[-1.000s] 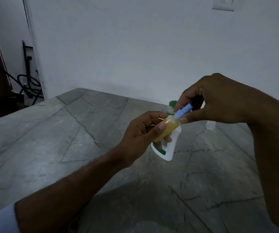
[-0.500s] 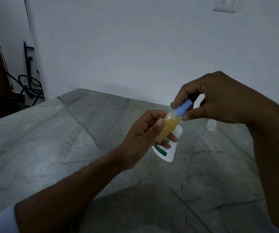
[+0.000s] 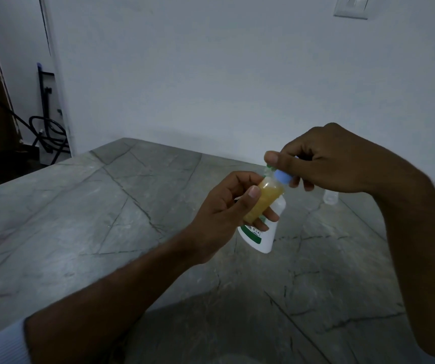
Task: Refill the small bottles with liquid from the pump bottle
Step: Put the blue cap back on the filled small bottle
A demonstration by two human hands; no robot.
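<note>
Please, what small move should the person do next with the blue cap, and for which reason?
Probably turn the blue cap further with the right hand until it is tight. The left hand grips the small bottle, which looks nearly full of yellow liquid, and the right fingers pinch the cap on its neck. Whether it is already tight cannot be seen.

Grey stone-look table [image 3: 85,222], dark crack-like veins across the whole top, far edge against a white wall [image 3: 211,74]. White pump bottle [image 3: 262,237] with green label standing on it near the middle, partly hidden behind the hands, green top barely visible. Small clear bottle [image 3: 330,197] standing further back to the right, near the wall, well apart from the pump bottle; contents and cap unclear. Near edge in shadow.
</note>
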